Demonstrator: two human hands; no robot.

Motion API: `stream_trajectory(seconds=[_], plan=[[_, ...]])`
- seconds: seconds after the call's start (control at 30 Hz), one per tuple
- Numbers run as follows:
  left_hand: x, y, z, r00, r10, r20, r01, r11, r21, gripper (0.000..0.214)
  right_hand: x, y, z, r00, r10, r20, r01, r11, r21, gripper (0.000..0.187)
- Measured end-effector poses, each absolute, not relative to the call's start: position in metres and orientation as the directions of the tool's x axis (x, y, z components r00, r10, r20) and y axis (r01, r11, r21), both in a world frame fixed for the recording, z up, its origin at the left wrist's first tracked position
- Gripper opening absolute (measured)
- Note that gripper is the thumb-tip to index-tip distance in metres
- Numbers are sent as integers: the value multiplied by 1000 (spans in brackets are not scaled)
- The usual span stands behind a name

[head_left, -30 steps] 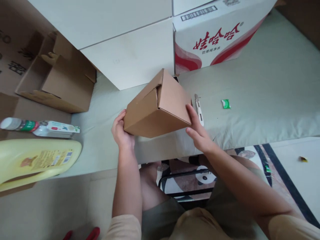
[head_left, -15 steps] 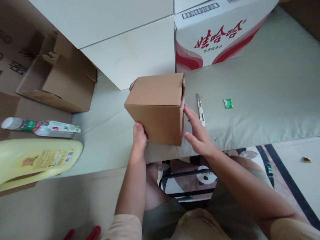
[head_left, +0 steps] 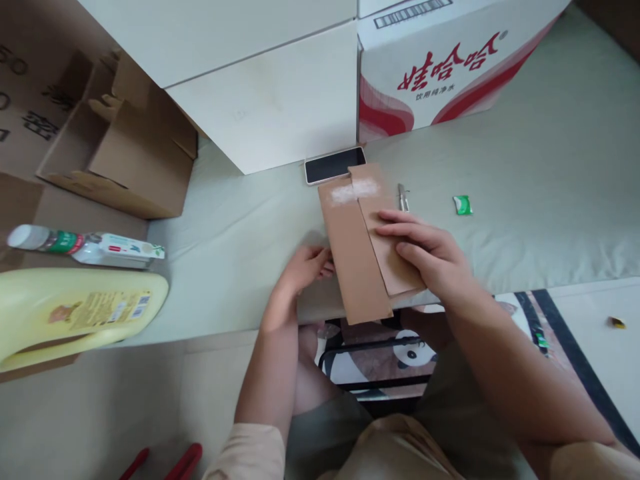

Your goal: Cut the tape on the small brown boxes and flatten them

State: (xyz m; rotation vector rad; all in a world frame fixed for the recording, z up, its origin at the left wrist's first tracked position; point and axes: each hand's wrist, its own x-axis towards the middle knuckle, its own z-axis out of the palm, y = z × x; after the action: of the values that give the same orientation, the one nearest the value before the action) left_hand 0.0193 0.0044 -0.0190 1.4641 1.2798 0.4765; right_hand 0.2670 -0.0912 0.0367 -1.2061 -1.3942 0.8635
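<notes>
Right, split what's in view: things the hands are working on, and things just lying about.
In hand: flat cardboard box, right hand pressing on it, left hand at its edge.
Lying about: phone, cutter, green packet, bottle, yellow jug, open box.

one flattened box (head_left: 353, 267), one phone (head_left: 334, 165), one cutter (head_left: 403, 197), one green packet (head_left: 463, 205)

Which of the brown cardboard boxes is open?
The larger brown box at the far left, flaps spread, inside showing. The small brown box under the right hand has flaps folded shut.
</notes>
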Motion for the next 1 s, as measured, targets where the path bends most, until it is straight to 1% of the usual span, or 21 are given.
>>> stream_trajectory(seconds=[0.03,0.07,0.1,0.17,0.2,0.23,0.27,0.3,0.33,0.4,0.47,0.5,0.57,0.6,0.67,0.73,0.8,0.83,0.9,0.97,1.0], plan=[[18,8,-15,306,908,-286,455,124,882,55,268,-90,35,58,969,240,204,224,-953,32],[17,12,-11,253,953,-170,428,47,902,56,267,-88,33,40,968,247,209,234,-949,33],[16,15,-8,205,979,-2,380,-77,922,57,266,-88,32,1,963,269,219,262,-940,33],[13,19,-3,194,915,353,278,-396,875,59,261,-87,32,-135,934,331,221,354,-909,31],[13,19,-2,238,848,473,233,-522,820,57,259,-88,31,-202,909,365,203,403,-892,30],[12,19,-1,288,788,544,200,-605,771,53,257,-88,29,-239,889,391,180,437,-881,27],[12,17,-2,323,750,577,184,-648,739,49,256,-88,27,-232,886,403,172,445,-879,25],[12,16,-2,332,737,589,181,-663,727,45,257,-87,24,-164,905,393,192,420,-887,22],[13,15,-3,321,742,588,185,-658,730,44,259,-86,20,-37,932,360,247,358,-900,20],[14,12,-6,287,760,583,195,-642,741,44,267,-81,10,283,925,253,422,117,-899,20],[15,12,-7,274,763,586,200,-641,741,47,278,-74,0,470,865,174,589,-161,-792,30],[15,12,-8,276,761,588,201,-644,739,47,284,-71,-4,492,859,140,657,-262,-707,43],[15,12,-8,291,749,595,204,-656,726,47,293,-66,-11,456,888,50,752,-355,-556,70],[14,12,-7,298,742,600,205,-664,720,47,295,-64,-13,435,901,1,775,-373,-510,78],[13,12,-7,308,728,612,201,-679,706,45,298,-62,-15,407,910,-74,786,-390,-480,83],[13,11,-7,313,716,624,195,-691,696,43,296,-61,-13,390,914,-107,751,-383,-538,83],[14,10,-7,312,711,630,200,-698,688,43,290,-62,-3,365,922,-127,630,-345,-695,76],[14,9,-7,311,710,631,210,-699,683,43,287,-64,4,354,927,-126,519,-307,-798,69],[17,7,-7,309,713,630,241,-699,673,45,280,-69,26,333,940,-76,222,-157,-962,52],[20,5,-7,309,714,629,268,-699,663,47,273,-78,52,330,942,57,-17,67,-998,41],[23,3,-6,306,714,630,278,-700,658,47,270,-82,65,333,933,136,-53,162,-985,39]])
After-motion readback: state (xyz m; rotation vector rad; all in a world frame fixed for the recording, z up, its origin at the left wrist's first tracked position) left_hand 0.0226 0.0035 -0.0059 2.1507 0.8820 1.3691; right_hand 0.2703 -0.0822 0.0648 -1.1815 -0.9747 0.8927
